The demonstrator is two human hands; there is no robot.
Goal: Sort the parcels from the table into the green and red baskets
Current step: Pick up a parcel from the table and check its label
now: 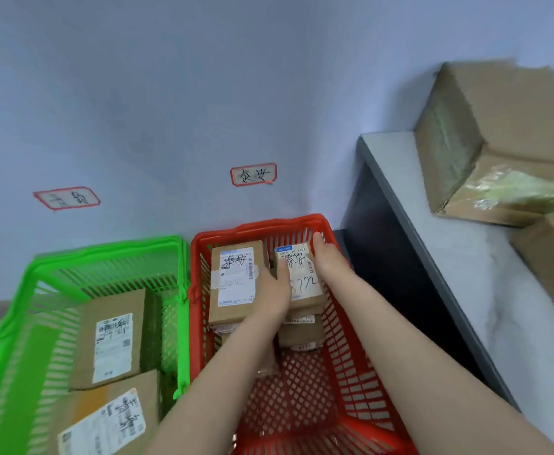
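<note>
In the red basket [331,326], both hands' fingers [284,269] gripping small parcel [302,277]

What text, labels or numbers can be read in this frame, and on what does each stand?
"872", handwritten: label of the held parcel in the red basket.
Wall signs: handwriting too blurred.
Left red-basket parcel: illegible.
Green basket parcels: illegible.

green basket [105,254] left of red basket [259,224], table [498,290] right
</note>
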